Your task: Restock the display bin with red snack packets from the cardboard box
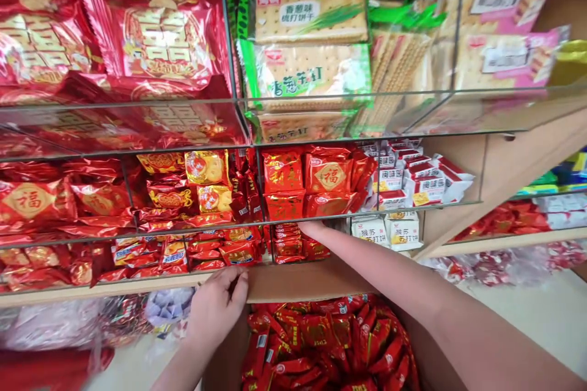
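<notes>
A cardboard box [302,281] stands against the front of the shelves, full of small red snack packets [316,342]. My left hand [224,293] is closed at the box's upper left corner, its fingers curled over the edge beside the lowest shelf. Above the box, my right hand [312,229] reaches into a lower compartment of red packets [288,241]. Its fingers are hidden among the packets and behind the shelf lip, so whether they hold anything does not show. Red square packets with gold print [328,174] fill the compartment just above that hand.
Clear dividers and a clear front lip [183,122] bound the shelves. Large red packs [160,43] and green-edged cracker packs [312,73] fill the top row. White packets [385,231] lie right of my right hand. Plastic-wrapped goods [59,324] sit below the shelf at left.
</notes>
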The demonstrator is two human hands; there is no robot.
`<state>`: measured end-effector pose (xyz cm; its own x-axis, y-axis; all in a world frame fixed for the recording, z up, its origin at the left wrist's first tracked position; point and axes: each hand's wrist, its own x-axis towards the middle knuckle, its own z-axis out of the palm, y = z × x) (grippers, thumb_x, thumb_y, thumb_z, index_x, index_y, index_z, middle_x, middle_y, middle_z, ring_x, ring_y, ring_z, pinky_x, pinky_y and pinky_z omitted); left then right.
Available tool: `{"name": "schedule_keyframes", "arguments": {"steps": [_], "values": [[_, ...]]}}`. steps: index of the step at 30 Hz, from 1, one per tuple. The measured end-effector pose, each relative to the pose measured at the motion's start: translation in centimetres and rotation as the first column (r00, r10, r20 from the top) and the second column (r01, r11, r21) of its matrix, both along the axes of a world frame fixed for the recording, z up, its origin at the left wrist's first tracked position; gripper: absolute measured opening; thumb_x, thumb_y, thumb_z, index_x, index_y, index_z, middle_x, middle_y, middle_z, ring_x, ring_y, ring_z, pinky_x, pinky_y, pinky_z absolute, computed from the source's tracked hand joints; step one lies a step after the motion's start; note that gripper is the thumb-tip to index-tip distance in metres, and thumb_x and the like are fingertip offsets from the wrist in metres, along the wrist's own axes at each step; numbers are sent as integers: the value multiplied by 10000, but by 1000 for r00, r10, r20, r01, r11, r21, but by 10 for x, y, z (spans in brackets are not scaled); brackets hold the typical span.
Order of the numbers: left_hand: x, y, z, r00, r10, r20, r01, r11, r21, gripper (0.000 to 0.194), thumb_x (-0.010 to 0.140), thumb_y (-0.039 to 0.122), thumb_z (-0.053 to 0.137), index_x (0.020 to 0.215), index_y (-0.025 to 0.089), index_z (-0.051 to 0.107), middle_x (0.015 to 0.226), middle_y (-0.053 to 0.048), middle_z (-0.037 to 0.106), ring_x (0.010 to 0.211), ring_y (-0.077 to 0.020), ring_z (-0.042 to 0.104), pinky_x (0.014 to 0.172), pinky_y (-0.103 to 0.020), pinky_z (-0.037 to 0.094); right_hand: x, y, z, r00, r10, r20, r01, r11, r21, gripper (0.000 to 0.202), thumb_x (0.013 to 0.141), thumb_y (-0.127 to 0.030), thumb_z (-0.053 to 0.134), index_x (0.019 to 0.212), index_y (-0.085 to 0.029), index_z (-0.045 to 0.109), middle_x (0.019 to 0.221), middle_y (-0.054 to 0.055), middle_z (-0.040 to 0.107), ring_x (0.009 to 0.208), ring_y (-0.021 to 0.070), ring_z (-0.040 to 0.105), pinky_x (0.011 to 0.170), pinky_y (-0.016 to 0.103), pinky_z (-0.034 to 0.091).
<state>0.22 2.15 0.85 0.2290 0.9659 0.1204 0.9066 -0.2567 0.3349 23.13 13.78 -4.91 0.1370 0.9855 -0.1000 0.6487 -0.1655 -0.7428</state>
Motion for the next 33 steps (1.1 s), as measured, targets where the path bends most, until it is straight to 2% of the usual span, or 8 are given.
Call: {"name": "schedule_keyframes", "arguments": {"steps": [11,16,22,25,28,29,31,33], "values": [[-1,1,-4,998,-26,55,26,1000,5,254,792,321,352,694,213,560,725,0,631,723,-166,581,627,-244,407,-5,5,-30,1000,-23,-9,23,1000,1,421,837,-386,367,1205,-202,455,1220,68,501,1127,208,430,972,364,313],[-1,0,-3,998,-3,61,4,1000,-14,250,791,314,352,688,213,557,726,1,630,717,-158,579,618,-231,394,1,5,-22,997,21,79,-20,1000,-16,400,834,-378,373,1185,-217,472,1227,56,496,1128,213,426,973,365,306],[1,0,1,1000,15,-3,-15,999,-39,261,799,312,343,708,206,564,646,5,617,622,-144,573,535,-216,360,13,-16,5,965,144,217,-134,989,-61,293,763,-262,493,1041,-231,580,1128,66,568,1058,261,483,911,389,354],[-4,2,0,1000,10,-17,-11,999,-44,264,804,325,341,709,210,559,638,12,619,613,-141,578,530,-210,370,23,-45,29,938,221,267,-207,975,-79,334,657,-227,599,988,-185,607,1079,110,582,1007,310,505,857,433,382],[-7,0,0,998,-39,51,35,997,62,244,806,327,361,790,216,577,727,1,649,685,-155,599,592,-225,421,37,-97,61,918,278,284,-286,958,-11,343,647,-258,620,979,-176,602,1125,100,544,1063,273,459,896,389,365],[-6,-3,1,993,-83,90,68,985,157,228,803,319,380,835,215,580,775,-10,654,731,-163,600,638,-240,436,41,-119,70,916,285,282,-314,947,61,306,693,-267,582,987,-182,591,1158,87,516,1089,242,435,921,365,348],[2,-12,4,960,-244,137,181,914,362,213,788,278,428,932,213,570,873,-32,646,839,-179,581,751,-285,440,48,-167,81,929,268,257,-346,875,339,215,782,-223,478,972,-186,574,1151,84,503,1089,209,421,924,372,340],[14,-26,8,890,-431,149,316,819,479,243,779,242,447,995,220,556,925,-50,631,900,-191,556,808,-330,431,52,-213,78,940,282,192,-341,784,518,203,817,-168,414,958,-197,558,1037,84,552,989,185,476,857,360,385]]}}
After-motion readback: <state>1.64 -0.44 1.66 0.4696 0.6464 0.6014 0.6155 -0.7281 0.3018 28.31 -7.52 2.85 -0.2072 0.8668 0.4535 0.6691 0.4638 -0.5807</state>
